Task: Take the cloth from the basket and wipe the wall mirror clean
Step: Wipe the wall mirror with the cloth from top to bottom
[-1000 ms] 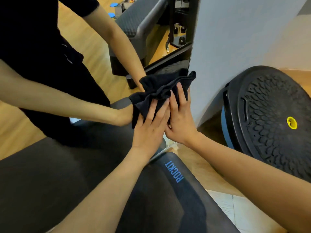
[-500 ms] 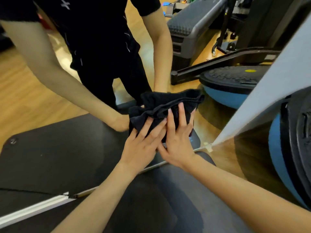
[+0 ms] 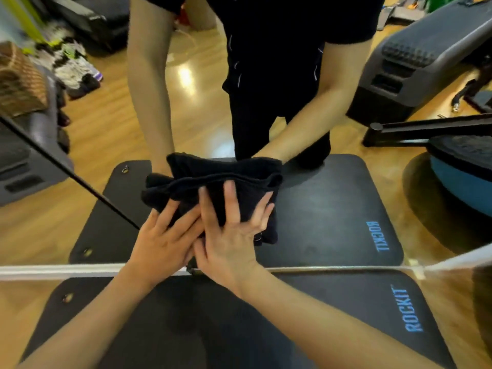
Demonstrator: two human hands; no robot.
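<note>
Both hands lay flat on the cloth (image 3: 223, 182), fingers straight and spread, pressing it against the mirror (image 3: 332, 198) rather than gripping it. The left hand (image 3: 165, 241) sat at the cloth's lower left edge, and the right hand (image 3: 234, 235) just beside it, the two touching at the thumbs, with the right fingers (image 3: 230, 198) reaching further up the dark fabric. The cloth was bunched and folded, low on the glass, just above the mirror's bottom edge (image 3: 66, 270). Behind the cloth, the glass showed the person's own arms and dark clothes meeting it from the other side. Below the cloth lay a black mat (image 3: 332, 315) marked ROCKIT, reaching the mirror's foot and repeated in the reflection. Right of the cloth the glass showed a blue balance trainer and a grey step; up to the cloth's left, a woven basket (image 3: 18, 81), also only a reflection, well apart from the hands. The wiping looked to be under way on the lowest part of the glass. The main risk, as I judged it, was that open palms held the cloth by pressure alone, so a folded wad could slide out from under the fingers or roll over itself on a fast stroke, leaving bare skin to smear the glass. Bunched as it was, it could also leave streaks.
</note>
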